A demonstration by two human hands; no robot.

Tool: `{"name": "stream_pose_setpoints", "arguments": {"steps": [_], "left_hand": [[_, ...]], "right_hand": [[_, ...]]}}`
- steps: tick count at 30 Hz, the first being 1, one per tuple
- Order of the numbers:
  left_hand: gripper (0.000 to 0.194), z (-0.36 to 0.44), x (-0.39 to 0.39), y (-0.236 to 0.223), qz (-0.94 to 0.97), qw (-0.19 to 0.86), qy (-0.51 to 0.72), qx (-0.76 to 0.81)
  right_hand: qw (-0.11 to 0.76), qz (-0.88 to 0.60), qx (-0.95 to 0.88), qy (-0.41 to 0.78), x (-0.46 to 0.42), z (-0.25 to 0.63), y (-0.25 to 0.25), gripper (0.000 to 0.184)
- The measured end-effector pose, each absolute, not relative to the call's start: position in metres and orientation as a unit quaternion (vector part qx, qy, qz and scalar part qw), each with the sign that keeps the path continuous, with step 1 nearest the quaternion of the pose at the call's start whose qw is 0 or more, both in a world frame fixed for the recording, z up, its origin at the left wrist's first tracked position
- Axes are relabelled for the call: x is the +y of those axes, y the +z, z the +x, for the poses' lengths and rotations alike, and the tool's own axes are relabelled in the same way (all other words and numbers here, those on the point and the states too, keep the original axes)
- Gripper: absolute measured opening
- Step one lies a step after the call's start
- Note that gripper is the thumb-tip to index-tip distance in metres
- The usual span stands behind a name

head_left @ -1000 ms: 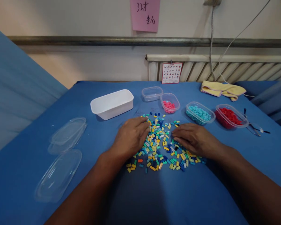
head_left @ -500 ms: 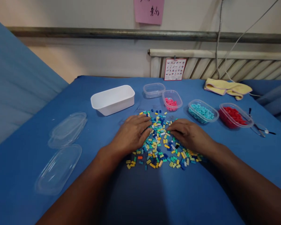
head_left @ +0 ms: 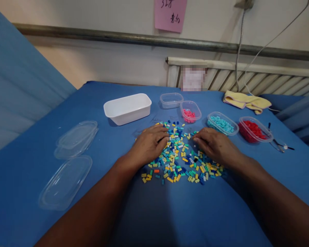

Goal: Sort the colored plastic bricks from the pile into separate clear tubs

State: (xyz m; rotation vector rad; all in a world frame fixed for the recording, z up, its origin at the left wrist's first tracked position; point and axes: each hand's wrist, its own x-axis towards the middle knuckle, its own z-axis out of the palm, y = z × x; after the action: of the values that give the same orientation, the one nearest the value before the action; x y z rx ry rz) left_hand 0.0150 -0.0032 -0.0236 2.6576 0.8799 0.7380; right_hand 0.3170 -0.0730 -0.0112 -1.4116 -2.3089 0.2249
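Observation:
A loose heap of small toy building bricks (head_left: 175, 154) in yellow, green, white and several blues is spread on the blue cloth. My left hand (head_left: 153, 142) lies over the heap's left side, fingers apart, touching bricks and covering some. At the right side, my right hand (head_left: 213, 142) has its fingers bent together and its thumb close to the index fingertip; whatever may be between them is hidden. One orange brick (head_left: 157, 171) stands out near the front. Just behind the heap is a clear tub (head_left: 199, 115) with pink bricks inside.
A white bin (head_left: 128, 115) and a clear tub (head_left: 171, 101) stand at the back. Tubs of turquoise bricks (head_left: 221, 124) and red bricks (head_left: 253, 130) are at the right, near scissors (head_left: 279, 144) and a yellow cloth (head_left: 247, 101). Clear lids (head_left: 67, 181) lie left.
My right hand has drawn slightly right, away from the middle of the heap, and its fingers are more closed. My left hand stays on the bricks. The camera view has tilted a little.

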Motion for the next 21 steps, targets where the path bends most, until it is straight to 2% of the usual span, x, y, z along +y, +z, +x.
{"name": "stream_pose_setpoints", "arguments": {"steps": [4,9,14,18,21], "left_hand": [[0.031,0.015,-0.002,-0.025,0.915,0.117,0.266,0.281],[0.030,0.016,-0.003,-0.026,0.907,0.120,0.280,0.290],[0.030,0.018,-0.008,-0.018,0.853,0.135,0.331,0.381],[0.031,0.009,-0.006,-0.002,0.798,0.136,0.377,0.450],[0.035,-0.006,0.001,0.009,0.774,0.136,0.328,0.524]], "right_hand": [[0.181,-0.541,-0.818,0.072,-0.055,0.313,0.008,0.028],[0.228,-0.529,-0.815,0.062,-0.034,0.302,-0.002,0.018],[0.198,-0.505,-0.838,0.063,-0.034,0.301,-0.026,0.026],[0.174,-0.521,-0.834,0.059,-0.036,0.302,-0.025,0.027],[0.151,-0.539,-0.827,0.058,-0.038,0.300,-0.021,0.024]]}}
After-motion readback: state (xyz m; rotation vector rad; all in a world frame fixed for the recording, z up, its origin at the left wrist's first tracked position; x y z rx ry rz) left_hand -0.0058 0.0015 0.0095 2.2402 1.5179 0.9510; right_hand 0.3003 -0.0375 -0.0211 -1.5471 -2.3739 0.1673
